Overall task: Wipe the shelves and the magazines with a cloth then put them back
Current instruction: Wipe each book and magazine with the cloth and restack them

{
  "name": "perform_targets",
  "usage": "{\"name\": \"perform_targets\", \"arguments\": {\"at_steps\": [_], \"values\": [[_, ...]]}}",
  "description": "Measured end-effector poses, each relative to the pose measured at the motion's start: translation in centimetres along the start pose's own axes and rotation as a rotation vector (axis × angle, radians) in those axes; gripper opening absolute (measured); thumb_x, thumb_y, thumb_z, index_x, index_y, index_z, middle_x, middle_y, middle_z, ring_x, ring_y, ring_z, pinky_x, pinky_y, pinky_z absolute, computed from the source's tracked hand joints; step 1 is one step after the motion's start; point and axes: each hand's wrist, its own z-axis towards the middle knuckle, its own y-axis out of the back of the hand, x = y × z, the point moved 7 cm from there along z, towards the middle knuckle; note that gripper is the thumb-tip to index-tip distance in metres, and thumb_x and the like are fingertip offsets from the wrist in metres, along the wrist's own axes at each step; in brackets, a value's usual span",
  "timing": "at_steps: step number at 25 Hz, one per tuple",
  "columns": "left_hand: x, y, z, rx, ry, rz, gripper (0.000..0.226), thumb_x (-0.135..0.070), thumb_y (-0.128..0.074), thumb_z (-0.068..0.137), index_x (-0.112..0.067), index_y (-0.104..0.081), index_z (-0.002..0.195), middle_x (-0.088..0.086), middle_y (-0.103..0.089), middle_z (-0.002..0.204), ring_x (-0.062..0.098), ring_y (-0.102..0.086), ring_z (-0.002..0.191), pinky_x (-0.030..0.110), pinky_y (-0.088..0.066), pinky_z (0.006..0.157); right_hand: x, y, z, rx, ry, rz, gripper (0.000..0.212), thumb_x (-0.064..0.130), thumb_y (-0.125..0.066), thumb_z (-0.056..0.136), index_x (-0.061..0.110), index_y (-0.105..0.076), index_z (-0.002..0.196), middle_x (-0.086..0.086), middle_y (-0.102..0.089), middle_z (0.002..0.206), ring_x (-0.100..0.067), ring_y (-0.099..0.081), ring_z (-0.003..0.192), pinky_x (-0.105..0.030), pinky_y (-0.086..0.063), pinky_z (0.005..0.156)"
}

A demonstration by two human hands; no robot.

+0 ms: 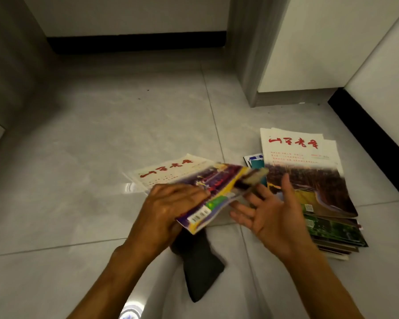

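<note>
At centre frame the left hand grips a colourful glossy magazine above a dark grey cloth hanging beneath it. The right hand, fingers spread and loose, hovers beside the magazine's edge. Right of it, a stack of magazines lies on the pale tiled floor.

I see a pale grey tiled floor with thin joints and glare spots. White walls with a black skirting rise behind it, and a grey post stands at the corner.
</note>
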Motion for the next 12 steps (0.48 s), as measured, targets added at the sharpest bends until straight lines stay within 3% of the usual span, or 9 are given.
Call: {"name": "perform_targets", "arguments": {"at_steps": [2, 4, 5, 8, 10, 12], "values": [[-2.5, -3.7, 0.0, 0.206, -0.222, 0.120, 0.065, -0.038, -0.080, 0.070, -0.026, -0.051, 0.127, -0.004, -0.064, 0.125, 0.017, -0.058, 0.118, 0.042, -0.042, 0.099, 2.0, 2.2, -0.1, -0.149, -0.014, -0.192, 0.032, 0.034, -0.057, 0.091, 0.010, -0.063, 0.112, -0.012, -0.071, 0.096, -0.029, -0.068, 0.093, -0.042, -0.057, 0.072], [-3.7, -5.3, 0.1, 0.251, -0.259, 0.168, 0.069, -0.043, -0.079, 0.068, -0.028, -0.049, 0.129, -0.004, -0.062, 0.129, 0.021, -0.056, 0.120, 0.045, -0.041, 0.099, 3.1, 3.8, -1.1, -0.283, 0.049, -0.370, 0.021, 0.009, -0.062, 0.085, 0.006, -0.065, 0.106, -0.009, -0.071, 0.079, -0.023, -0.069, 0.077, -0.041, -0.056, 0.071], [-3.9, -5.3, 0.4, 0.213, -0.205, 0.163, 0.065, -0.049, -0.072, 0.075, -0.029, -0.047, 0.131, -0.002, -0.058, 0.134, 0.022, -0.051, 0.125, 0.045, -0.038, 0.101, 3.9, 3.8, -1.6, -0.274, 0.120, -0.337, 0.019, 0.006, -0.061, 0.084, 0.008, -0.065, 0.103, -0.006, -0.071, 0.077, -0.020, -0.069, 0.075, -0.042, -0.055, 0.074], [-3.1, -5.1, 1.8, 0.048, 0.246, -0.041, 0.054, -0.047, -0.052, 0.091, -0.033, -0.036, 0.141, -0.003, -0.040, 0.148, 0.009, -0.030, 0.135, 0.034, -0.028, 0.107, 8.6, 4.2, -4.3, -0.237, 0.414, -0.135, 0.027, 0.012, -0.059, 0.084, 0.016, -0.063, 0.110, -0.004, -0.072, 0.095, -0.019, -0.070, 0.089, -0.042, -0.058, 0.077], [-2.2, -7.0, 2.4, 0.057, 0.598, -0.270, 0.056, -0.030, -0.054, 0.095, -0.042, -0.027, 0.142, -0.015, -0.030, 0.149, -0.004, -0.021, 0.134, 0.025, -0.025, 0.109, 11.4, 7.4, -4.6, -0.357, 0.524, -0.061, 0.025, 0.013, -0.057, 0.089, 0.018, -0.061, 0.114, -0.005, -0.070, 0.103, -0.021, -0.069, 0.095, -0.042, -0.058, 0.075], [-2.6, -9.7, 3.7, 0.146, 0.732, -0.334, 0.053, -0.029, -0.053, 0.096, -0.039, -0.030, 0.142, -0.014, -0.036, 0.148, 0.001, -0.032, 0.134, 0.025, -0.031, 0.109, 12.7, 12.2, -4.1, -0.577, 0.522, -0.139, 0.017, 0.009, -0.056, 0.092, 0.019, -0.061, 0.104, -0.009, -0.068, 0.102, -0.025, -0.066, 0.094, -0.047, -0.057, 0.071]]}}
